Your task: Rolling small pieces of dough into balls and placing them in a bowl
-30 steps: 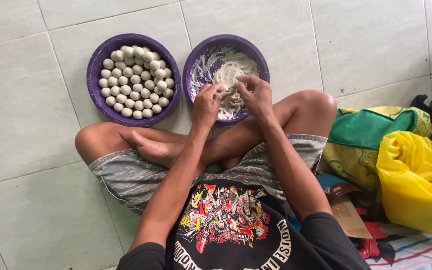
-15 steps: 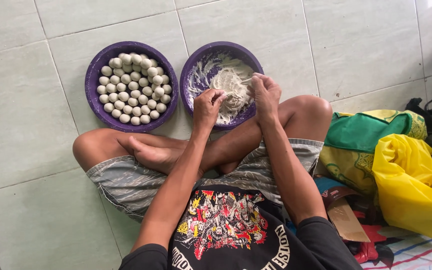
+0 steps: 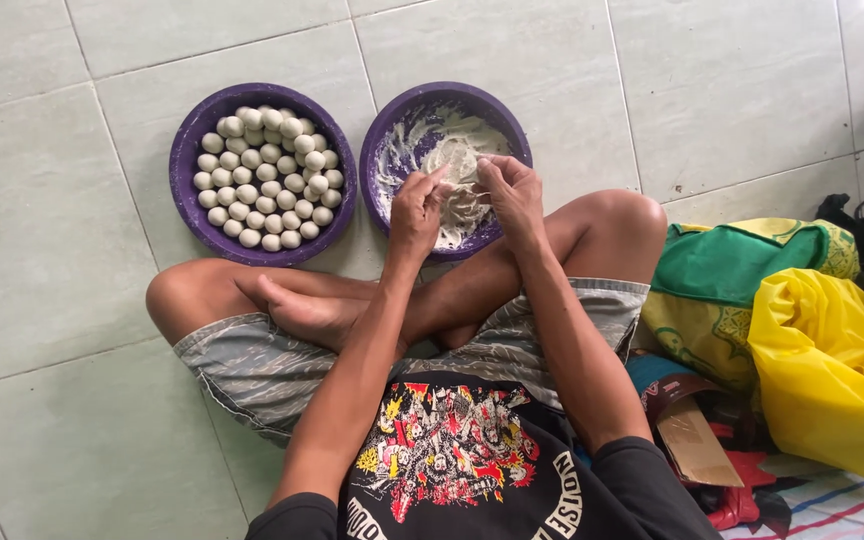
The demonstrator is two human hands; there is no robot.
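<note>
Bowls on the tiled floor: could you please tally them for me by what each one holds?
Purple round plastic bowl holding pale dough balls: 1
Purple round plastic bowl holding white sticky dough: 1
Total: 2

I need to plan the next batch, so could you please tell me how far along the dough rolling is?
Done: the round purple bowl of small white dough balls is nearly full. In hand: the left hand and right hand work a bit of dough together over the second purple bowl. Left: a lump of sticky white dough remains there.
</note>
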